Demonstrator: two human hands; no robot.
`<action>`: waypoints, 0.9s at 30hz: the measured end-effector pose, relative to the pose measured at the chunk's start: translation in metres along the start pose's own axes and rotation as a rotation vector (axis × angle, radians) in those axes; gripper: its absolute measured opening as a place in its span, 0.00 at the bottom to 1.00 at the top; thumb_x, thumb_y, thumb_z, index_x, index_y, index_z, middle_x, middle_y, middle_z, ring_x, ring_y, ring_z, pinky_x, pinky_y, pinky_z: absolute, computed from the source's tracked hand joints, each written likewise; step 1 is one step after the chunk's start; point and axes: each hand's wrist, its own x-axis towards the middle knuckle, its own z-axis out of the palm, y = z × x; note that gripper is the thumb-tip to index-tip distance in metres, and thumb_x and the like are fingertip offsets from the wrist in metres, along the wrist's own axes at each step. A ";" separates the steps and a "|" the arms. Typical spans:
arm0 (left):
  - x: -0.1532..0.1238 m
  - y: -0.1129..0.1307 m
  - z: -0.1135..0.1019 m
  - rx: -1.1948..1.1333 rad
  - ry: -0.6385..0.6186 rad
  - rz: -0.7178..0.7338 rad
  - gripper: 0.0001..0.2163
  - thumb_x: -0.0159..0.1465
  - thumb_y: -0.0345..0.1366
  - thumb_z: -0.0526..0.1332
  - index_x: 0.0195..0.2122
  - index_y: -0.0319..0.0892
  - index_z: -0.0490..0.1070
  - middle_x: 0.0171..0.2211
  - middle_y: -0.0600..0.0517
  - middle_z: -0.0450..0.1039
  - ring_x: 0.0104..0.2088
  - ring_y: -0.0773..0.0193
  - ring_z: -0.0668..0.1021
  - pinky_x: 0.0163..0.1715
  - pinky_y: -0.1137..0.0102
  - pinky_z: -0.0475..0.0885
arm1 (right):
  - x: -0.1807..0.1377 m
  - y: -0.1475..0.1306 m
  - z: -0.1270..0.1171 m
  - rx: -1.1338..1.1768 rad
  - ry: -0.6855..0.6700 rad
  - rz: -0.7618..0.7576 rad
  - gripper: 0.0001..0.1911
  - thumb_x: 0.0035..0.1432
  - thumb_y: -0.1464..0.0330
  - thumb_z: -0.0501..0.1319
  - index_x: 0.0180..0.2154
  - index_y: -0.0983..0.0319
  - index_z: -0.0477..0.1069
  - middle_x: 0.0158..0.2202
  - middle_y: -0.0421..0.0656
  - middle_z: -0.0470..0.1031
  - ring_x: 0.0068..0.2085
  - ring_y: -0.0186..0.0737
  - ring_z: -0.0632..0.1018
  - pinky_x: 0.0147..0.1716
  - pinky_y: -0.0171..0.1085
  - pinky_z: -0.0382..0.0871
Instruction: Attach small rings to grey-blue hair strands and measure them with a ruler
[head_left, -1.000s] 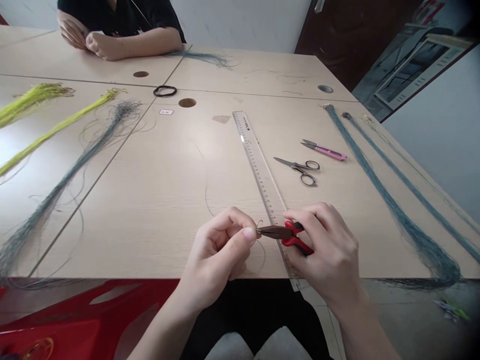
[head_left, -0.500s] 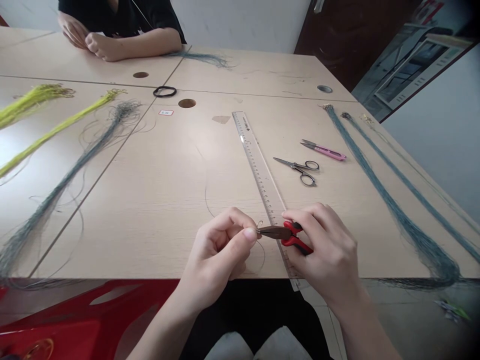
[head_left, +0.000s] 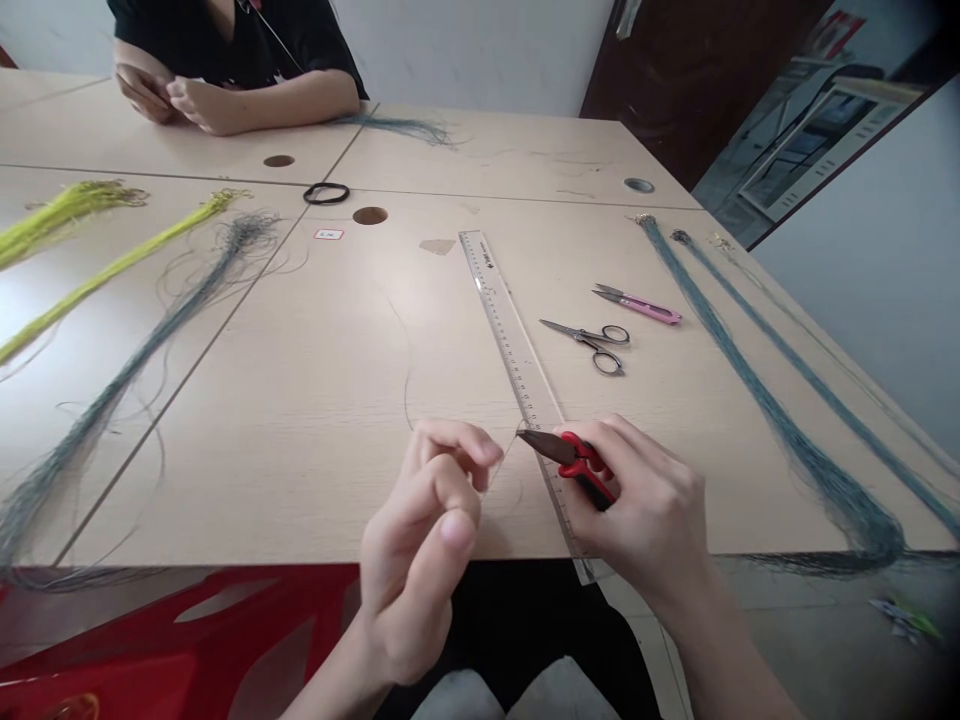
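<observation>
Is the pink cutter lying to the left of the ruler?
No, the pink cutter lies right of the ruler, beyond the small scissors.

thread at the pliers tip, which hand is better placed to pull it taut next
Left, probably. The left hand seems to pinch the thread right by the tip of the pliers and carries no tool. The right hand is shut on the pliers' red handles.

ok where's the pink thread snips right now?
Head view, right half of the table: the pink snips lie just beyond the small scissors, between the clear ruler and the teal cords.
</observation>
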 end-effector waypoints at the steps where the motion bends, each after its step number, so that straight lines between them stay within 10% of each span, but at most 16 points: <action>1: -0.001 0.002 0.001 0.043 0.026 0.093 0.13 0.66 0.36 0.53 0.23 0.40 0.59 0.39 0.48 0.63 0.45 0.58 0.65 0.49 0.64 0.62 | 0.000 0.000 0.000 -0.009 0.004 0.001 0.07 0.50 0.75 0.58 0.33 0.61 0.70 0.24 0.36 0.68 0.24 0.31 0.67 0.25 0.31 0.60; 4: -0.002 0.009 0.009 0.075 0.042 0.215 0.14 0.68 0.37 0.52 0.25 0.41 0.60 0.31 0.52 0.68 0.39 0.61 0.71 0.56 0.60 0.57 | 0.000 0.000 0.000 -0.026 -0.003 -0.014 0.08 0.49 0.76 0.58 0.33 0.61 0.71 0.25 0.37 0.69 0.25 0.32 0.68 0.26 0.31 0.61; 8: 0.001 0.015 0.025 0.042 -0.012 0.270 0.16 0.68 0.40 0.53 0.24 0.41 0.56 0.15 0.61 0.55 0.16 0.72 0.64 0.42 0.62 0.65 | 0.001 -0.001 0.000 -0.028 -0.012 -0.023 0.09 0.49 0.77 0.58 0.33 0.61 0.71 0.25 0.37 0.70 0.26 0.32 0.69 0.26 0.31 0.61; 14: 0.000 0.005 0.031 0.025 0.225 0.157 0.16 0.66 0.42 0.57 0.24 0.41 0.58 0.17 0.60 0.51 0.17 0.73 0.54 0.29 0.66 0.61 | -0.001 -0.001 0.000 -0.057 -0.017 0.001 0.10 0.48 0.77 0.57 0.33 0.60 0.72 0.26 0.37 0.71 0.26 0.33 0.70 0.27 0.32 0.60; 27: 0.007 0.003 0.012 0.134 0.006 0.080 0.12 0.68 0.34 0.54 0.26 0.41 0.61 0.21 0.56 0.56 0.22 0.70 0.59 0.27 0.68 0.58 | -0.001 -0.003 0.002 -0.112 -0.009 0.085 0.04 0.51 0.71 0.60 0.31 0.59 0.72 0.25 0.36 0.70 0.25 0.32 0.70 0.24 0.32 0.57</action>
